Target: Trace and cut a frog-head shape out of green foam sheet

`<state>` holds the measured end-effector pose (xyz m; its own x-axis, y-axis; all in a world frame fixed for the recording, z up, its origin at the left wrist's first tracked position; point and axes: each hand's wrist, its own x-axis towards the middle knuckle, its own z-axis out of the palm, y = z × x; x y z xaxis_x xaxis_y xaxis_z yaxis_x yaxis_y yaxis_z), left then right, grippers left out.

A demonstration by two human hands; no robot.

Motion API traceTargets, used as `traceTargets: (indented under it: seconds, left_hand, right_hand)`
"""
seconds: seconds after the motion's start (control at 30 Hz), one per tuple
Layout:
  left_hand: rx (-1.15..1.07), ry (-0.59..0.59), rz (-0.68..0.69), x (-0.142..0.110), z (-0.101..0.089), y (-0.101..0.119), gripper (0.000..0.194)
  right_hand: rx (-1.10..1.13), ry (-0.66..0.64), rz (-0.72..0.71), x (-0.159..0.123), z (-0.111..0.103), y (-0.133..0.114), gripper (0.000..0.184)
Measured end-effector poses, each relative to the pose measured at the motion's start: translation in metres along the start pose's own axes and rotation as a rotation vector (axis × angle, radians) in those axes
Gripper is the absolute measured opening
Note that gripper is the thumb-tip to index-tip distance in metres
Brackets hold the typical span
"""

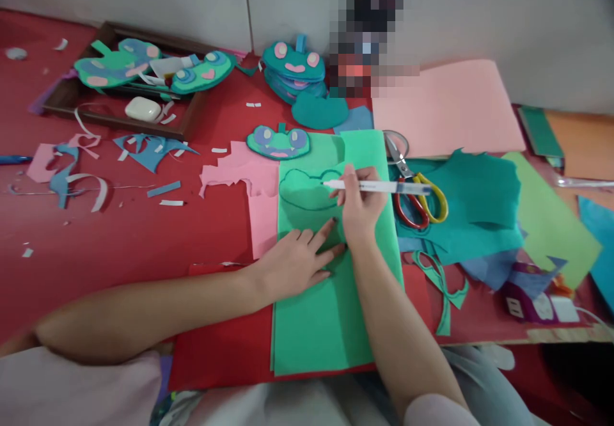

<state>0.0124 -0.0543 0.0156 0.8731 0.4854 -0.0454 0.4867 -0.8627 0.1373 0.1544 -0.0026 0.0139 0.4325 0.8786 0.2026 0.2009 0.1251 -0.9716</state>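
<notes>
A white marker (374, 186) is pinched in my right hand (361, 202), its tip on the green felt sheet (330, 330). Under the tip runs a dark drawn frog-head outline (302, 208) with rounded bumps on top; my right hand hides part of its right side. My left hand (300, 263) lies flat on the sheet below the outline, fingers spread, holding nothing. Just above the drawing sits a small green frog face (278, 142) with purple eyes. Pink felt (263, 221) sticks out along the sheet's left edge.
Right of the sheet lie scissors (417, 199) with red and yellow handles, on teal felt (480, 208). A brown tray (119, 122) holds frog faces and a white case (142, 109). Scraps litter the left. A purple box (522, 298) stands near the front edge.
</notes>
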Motion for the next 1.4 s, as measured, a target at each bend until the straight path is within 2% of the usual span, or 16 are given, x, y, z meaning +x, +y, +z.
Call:
traceTargets:
  seconds: [0.17, 0.33, 0.53, 0.77, 0.9, 1.1, 1.4]
  left_hand:
    - [0.035, 0.041, -0.059, -0.005, 0.000, 0.009, 0.045]
    - [0.138, 0.020, -0.182, -0.011, -0.002, 0.024, 0.047]
    - [0.167, 0.026, -0.210, -0.012, -0.005, 0.026, 0.047]
    - [0.201, 0.049, -0.205, -0.013, 0.000, 0.026, 0.046]
    - [0.179, 0.070, -0.164, -0.012, 0.001, 0.024, 0.047]
    - [0.135, 0.055, -0.187, -0.010, 0.000, 0.020, 0.047]
    - [0.155, 0.042, -0.197, -0.009, 0.000, 0.021, 0.047]
  right_hand:
    - [-0.065, -0.150, 0.004, -0.007, -0.008, 0.004, 0.031]
    - [-0.036, -0.211, 0.067, 0.000, -0.015, 0.005, 0.034]
    - [-0.099, -0.325, 0.052, 0.003, -0.015, 0.011, 0.034]
    - [-0.216, -0.415, -0.011, 0.000, -0.014, 0.005, 0.033]
    - [-0.261, -0.441, -0.038, 0.000, -0.014, 0.002, 0.033]
    - [-0.281, -0.462, -0.028, 0.000, -0.013, 0.001, 0.032]
    - [-0.359, -0.474, -0.111, -0.001, -0.013, 0.004, 0.031]
